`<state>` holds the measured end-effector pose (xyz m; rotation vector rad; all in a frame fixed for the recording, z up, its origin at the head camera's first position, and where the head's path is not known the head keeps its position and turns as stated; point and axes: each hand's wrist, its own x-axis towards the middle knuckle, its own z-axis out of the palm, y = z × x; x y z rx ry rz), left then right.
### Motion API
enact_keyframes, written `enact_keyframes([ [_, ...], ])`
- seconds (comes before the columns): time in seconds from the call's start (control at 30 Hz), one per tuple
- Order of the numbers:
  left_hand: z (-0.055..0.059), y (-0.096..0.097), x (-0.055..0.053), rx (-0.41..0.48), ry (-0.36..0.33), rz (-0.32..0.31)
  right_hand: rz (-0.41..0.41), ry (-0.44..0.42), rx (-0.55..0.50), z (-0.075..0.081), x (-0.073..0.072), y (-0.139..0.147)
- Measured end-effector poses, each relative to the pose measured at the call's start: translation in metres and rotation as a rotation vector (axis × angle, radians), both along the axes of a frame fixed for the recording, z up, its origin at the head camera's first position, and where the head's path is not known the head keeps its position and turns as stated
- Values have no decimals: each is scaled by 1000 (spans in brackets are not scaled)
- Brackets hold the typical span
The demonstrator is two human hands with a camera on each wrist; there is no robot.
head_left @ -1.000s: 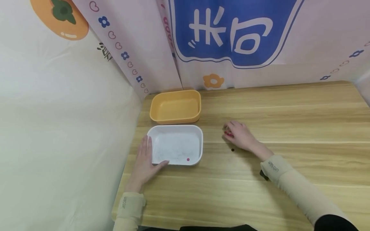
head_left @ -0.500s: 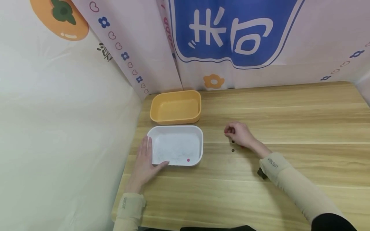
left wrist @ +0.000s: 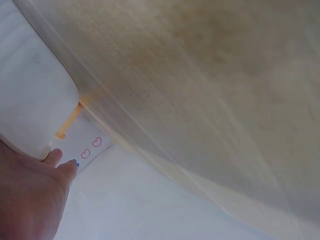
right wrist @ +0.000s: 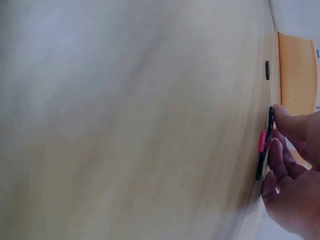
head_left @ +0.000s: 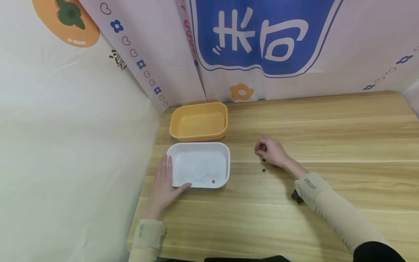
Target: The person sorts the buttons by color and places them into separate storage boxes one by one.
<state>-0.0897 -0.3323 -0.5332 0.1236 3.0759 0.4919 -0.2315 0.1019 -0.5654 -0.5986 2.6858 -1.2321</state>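
Wooden table (head_left: pixel 327 131), printed backdrop (head_left: pixel 347 47) behind it. Left hand (head_left: pixel 162 187) is spread along the white tray's (head_left: pixel 196 163) left side, thumb at its front rim; a pink dot (head_left: pixel 213 181) sits inside. Right hand (head_left: pixel 272 151) pinches a red piece (head_left: pixel 256 150) at table level, black discs (head_left: pixel 263 170) just beside. Yellow tray (head_left: pixel 199 124) stands behind the white one.

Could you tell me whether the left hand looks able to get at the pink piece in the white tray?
Probably yes: the left hand rests against the near left corner of the white tray, which is open on top, with nothing visible covering the pink piece.
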Motion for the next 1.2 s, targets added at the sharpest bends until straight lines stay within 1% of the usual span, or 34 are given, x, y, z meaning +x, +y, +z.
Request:
enact_keyframes([
  [0.2, -1, 0, 0, 2, 11, -4, -13, -40, -59, -1, -1, 2],
  [0.3, -1, 0, 0, 6, 7, -1, -20, -61, -88, 0, 0, 1],
  [0.47, -2, -1, 1, 3, 5, -1, -31, -94, -99, 2, 0, 2],
  [0.57, -2, -1, 1, 8, 12, -4, -35, -83, -101, 3, 1, 1],
  [0.67, -2, -1, 0, 9, 12, -7, -37, -33, -102, 4, 3, 0],
  [0.77, -2, -1, 0, 2, 9, -8, -43, 45, -102, 6, 6, -3],
  [0.9, -2, -1, 0, 4, 5, -4, -43, 140, -118, 13, 12, -11],
  [1.2, -2, -1, -1, 4, 7, -4, 7, 296, -253, 30, 26, -34],
])
